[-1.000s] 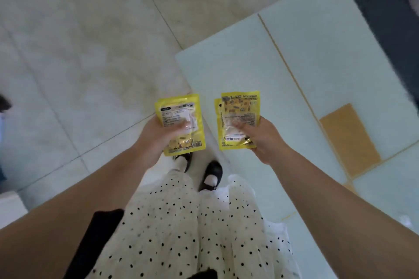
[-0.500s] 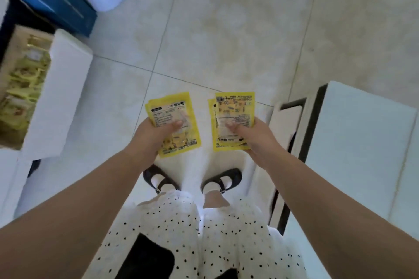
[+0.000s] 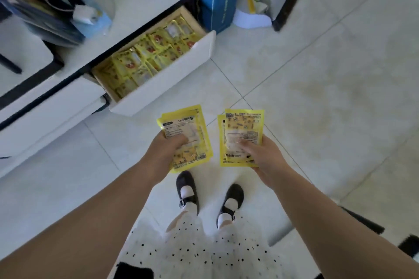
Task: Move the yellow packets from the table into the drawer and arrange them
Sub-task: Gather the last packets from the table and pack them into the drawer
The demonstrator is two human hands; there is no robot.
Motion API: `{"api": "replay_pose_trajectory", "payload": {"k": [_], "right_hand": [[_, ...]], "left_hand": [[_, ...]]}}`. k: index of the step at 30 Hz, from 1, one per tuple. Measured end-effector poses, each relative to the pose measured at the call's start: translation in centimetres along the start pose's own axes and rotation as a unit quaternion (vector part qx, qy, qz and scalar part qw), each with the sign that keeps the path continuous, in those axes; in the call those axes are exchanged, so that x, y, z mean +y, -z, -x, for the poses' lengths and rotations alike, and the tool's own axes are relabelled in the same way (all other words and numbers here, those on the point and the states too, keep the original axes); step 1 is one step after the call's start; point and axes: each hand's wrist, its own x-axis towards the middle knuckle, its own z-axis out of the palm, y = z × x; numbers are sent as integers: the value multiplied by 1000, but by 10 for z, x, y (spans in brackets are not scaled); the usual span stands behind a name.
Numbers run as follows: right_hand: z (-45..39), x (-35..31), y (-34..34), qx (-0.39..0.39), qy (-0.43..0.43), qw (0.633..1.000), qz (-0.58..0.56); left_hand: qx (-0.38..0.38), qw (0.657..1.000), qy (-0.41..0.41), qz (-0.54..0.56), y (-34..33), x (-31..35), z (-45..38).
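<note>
Pale tiled floor (image 3: 294,75), open white drawer (image 3: 163,84) full of yellow packets (image 3: 145,56), left hand (image 3: 165,152) and right hand (image 3: 263,156) each gripping packets

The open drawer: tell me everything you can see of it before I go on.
The drawer is pulled out from a low white cabinet, upper left of both hands. Its front panel is plain white with no visible handle; the inner walls look like pale wood. It is already nearly full of yellow packets, lying in rough overlapping rows, details blurred. Nothing held touches it: the left hand and right hand grip their packets above the floor, short of it.
</note>
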Motion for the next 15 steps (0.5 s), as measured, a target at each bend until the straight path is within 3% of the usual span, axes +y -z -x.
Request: {"api": "replay_pose_trajectory", "payload": {"k": [6,15], "right_hand": [[-80,-45,-62,-41,12,992,122],[-224,-136,-101,-74,-22,984,160]], "left_hand": [[67,993,15,94,37,38,-48],[126,982,4,140,38,111,-147]]}}
